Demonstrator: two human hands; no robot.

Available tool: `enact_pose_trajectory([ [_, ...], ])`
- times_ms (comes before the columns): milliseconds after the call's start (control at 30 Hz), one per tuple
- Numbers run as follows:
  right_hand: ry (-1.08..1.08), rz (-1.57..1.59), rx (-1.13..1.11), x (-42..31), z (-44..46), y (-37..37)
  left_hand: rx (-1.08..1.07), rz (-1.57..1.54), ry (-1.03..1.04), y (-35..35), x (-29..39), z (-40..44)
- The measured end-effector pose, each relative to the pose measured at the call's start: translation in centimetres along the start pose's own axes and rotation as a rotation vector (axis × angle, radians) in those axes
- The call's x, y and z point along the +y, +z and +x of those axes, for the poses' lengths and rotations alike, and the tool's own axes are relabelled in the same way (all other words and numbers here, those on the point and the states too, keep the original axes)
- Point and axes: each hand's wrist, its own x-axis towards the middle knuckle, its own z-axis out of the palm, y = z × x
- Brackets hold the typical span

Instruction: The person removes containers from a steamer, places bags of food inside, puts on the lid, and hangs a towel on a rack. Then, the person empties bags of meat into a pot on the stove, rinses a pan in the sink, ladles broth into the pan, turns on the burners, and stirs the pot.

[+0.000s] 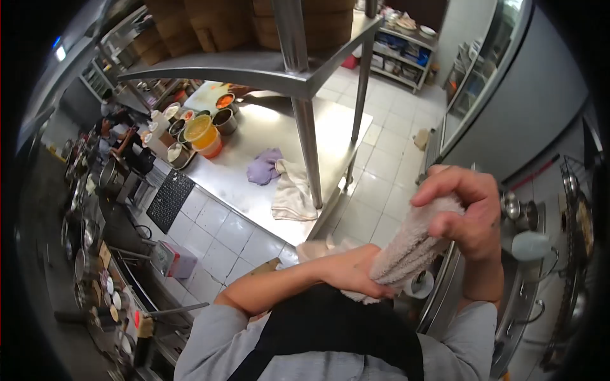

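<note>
A pale, fluffy towel is bunched into a long roll in front of my chest, slanting up to the right. My left hand grips its lower end, the fingers mostly hidden beneath the cloth. Around the upper end curl the thumb and fingers of my right hand. A loose part of light cloth shows blurred beyond my left wrist. Over my grey shirt I wear a black apron.
A steel table stands ahead, bearing a purple cloth, a cream cloth, a tub of yellow liquid and several pots. Steamer baskets sit on the shelf above. Two people are at far left. A box is on the floor.
</note>
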Motion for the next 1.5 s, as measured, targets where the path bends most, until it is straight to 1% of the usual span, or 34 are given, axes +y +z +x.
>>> enact_pose_trajectory([
  [33,-0.065,-0.043,-0.053,0.2,0.4,-1.8,-0.001,0.035,-0.08,-0.8,0.0,-0.9],
  [67,-0.125,-0.081,-0.104,0.3,0.9,-3.2,0.121,-0.019,-0.071,-1.7,-0.1,-2.0],
  [100,-0.237,-0.369,-0.208,-0.4,1.5,-4.3,0.242,-0.075,-0.062,-2.6,-0.3,-3.3],
  [133,-0.255,-0.535,-0.269,0.0,1.7,-4.7,0.383,-0.104,0.065,-3.3,-0.9,-4.5],
  [167,-0.275,-0.703,-0.327,0.6,1.7,-5.1,0.548,-0.036,-0.051,-3.0,2.3,-5.6],
  [200,-0.296,-0.871,-0.379,1.4,1.7,-5.4,0.729,0.102,0.098,-3.0,3.0,-6.4],
  [233,-0.302,-0.82,-0.439,3.0,1.8,-5.5,0.742,0.447,0.107,-3.5,5.3,-7.5],
  [267,-0.346,-0.858,-0.443,3.7,1.9,-6.0,0.798,0.509,0.044,-3.1,6.8,-8.2],
  [333,-0.445,-0.938,-0.442,4.5,2.8,-7.2,0.929,1.006,0.017,-2.7,8.8,-8.0],
  [367,-0.454,-0.921,-0.368,2.8,3.5,-8.0,0.952,1.102,-0.077,-3.0,9.1,-8.1],
  [433,-0.581,-1.002,-0.245,0.0,4.4,-9.3,0.975,1.291,-0.26,-4.4,9.6,-8.6],
  [467,-0.623,-1.032,-0.199,-0.7,4.8,-9.6,1.099,1.37,-0.221,-5.1,9.6,-9.1],
  [533,-0.809,-1.109,-0.047,-0.9,6.8,-9.5,1.402,1.502,0.08,-5.3,11.7,-9.8],
  [567,-0.899,-1.143,0.023,-0.8,8.0,-9.2,1.46,1.253,0.221,-5.6,13.7,-9.9],
  [600,-0.898,-1.201,0.095,-0.6,9.2,-8.9,1.5,0.994,0.35,-6.4,16.1,-9.8],
  [667,-0.899,-1.314,0.243,0.1,12.0,-8.0,1.437,1.036,0.518,-8.5,20.0,-9.3],
  [733,-0.612,-1.105,0.367,2.0,14.9,-5.5,1.331,0.641,0.58,-11.2,21.8,-7.9],
  [800,-0.594,-0.81,0.331,2.9,18.0,-3.9,1.31,0.285,0.615,-12.8,22.6,-6.0],
  [833,-0.455,-0.56,0.328,4.1,19.3,-2.6,1.262,0.26,0.524,-14.9,22.4,-6.4],
  [867,-0.317,-0.308,0.322,5.3,20.2,-1.0,1.223,0.231,0.505,-16.1,21.9,-6.5],
  [933,-0.339,-0.235,0.34,6.6,20.8,1.7,1.151,0.177,0.465,-18.2,20.8,-6.6],
  [967,-0.381,-0.323,0.431,5.7,20.0,3.0,1.127,0.233,0.443,-19.7,19.6,-6.7],
  [1000,-0.381,-0.277,0.461,6.0,20.5,3.2,1.107,0.287,0.422,-19.8,19.4,-6.4],
  [1033,-0.38,-0.231,0.484,7.1,21.3,3.2,1.094,0.299,0.456,-19.6,18.6,-6.1],
  [1067,-0.375,-0.184,0.505,7.7,21.8,3.0,1.048,0.335,0.413,-20.0,18.2,-6.2],
  [1133,-0.389,-0.348,0.582,6.4,21.6,3.1,0.981,0.253,0.468,-20.0,18.0,-5.5],
  [1200,-0.405,-0.619,0.626,5.7,21.4,3.4,0.942,0.263,0.5,-19.4,18.5,-4.6],
  [1233,-0.43,-0.623,0.631,5.9,21.5,3.3,0.93,0.296,0.528,-19.5,18.5,-4.2],
  [1300,-0.478,-0.629,0.644,6.4,22.4,2.6,0.934,0.273,0.449,-20.2,19.1,-3.7],
  [1333,-0.473,-0.6,0.652,6.8,22.8,2.3,0.93,0.262,0.406,-20.3,19.1,-3.5],
  [1400,-0.467,-0.539,0.667,8.1,23.8,1.6,0.88,0.161,0.397,-19.4,19.7,-3.5],
  [1433,-0.42,-0.41,0.568,8.8,24.5,0.7,0.863,0.138,0.387,-19.1,20.1,-3.7],
  [1467,-0.379,-0.043,0.364,9.8,25.0,0.0,0.855,0.117,0.377,-18.8,20.5,-4.1],
  [1500,-0.346,0.096,0.255,8.6,24.2,0.2,0.906,0.193,0.354,-18.7,20.9,-4.4],
])
